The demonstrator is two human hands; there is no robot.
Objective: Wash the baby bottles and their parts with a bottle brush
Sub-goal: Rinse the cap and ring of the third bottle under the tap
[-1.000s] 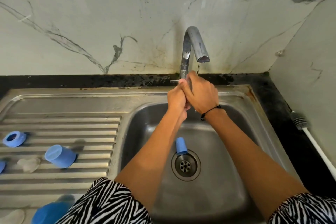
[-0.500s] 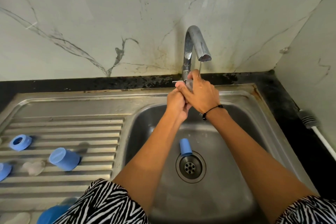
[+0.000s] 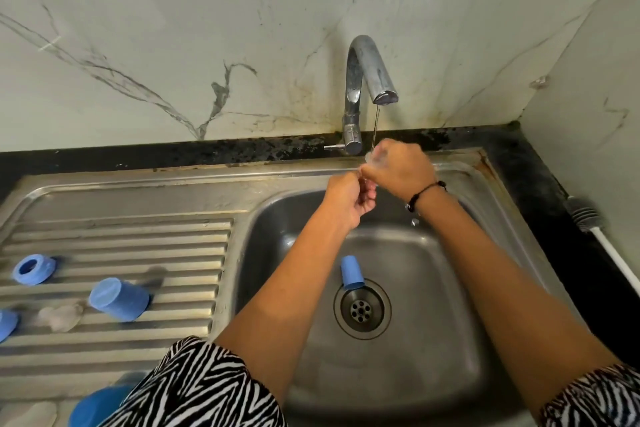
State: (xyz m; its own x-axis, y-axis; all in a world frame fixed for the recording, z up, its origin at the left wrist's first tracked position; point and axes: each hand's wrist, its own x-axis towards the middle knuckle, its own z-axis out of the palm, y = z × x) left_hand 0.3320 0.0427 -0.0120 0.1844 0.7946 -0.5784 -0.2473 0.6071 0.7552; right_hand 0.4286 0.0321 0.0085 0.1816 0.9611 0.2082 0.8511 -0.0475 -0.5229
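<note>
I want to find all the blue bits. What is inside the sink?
One blue cap lies on its side in the sink, beside the drain. The arms cover part of the sink floor, so anything under them cannot be seen.

Blurred clear part (image 3: 375,157) (right grip (image 3: 398,166))

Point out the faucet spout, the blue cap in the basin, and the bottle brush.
faucet spout (image 3: 380,80), head view, on the down-curving outlet end.
blue cap (image 3: 350,271), head view, on its side wall.
bottle brush (image 3: 584,215), head view, on the grey bristle head.
</note>
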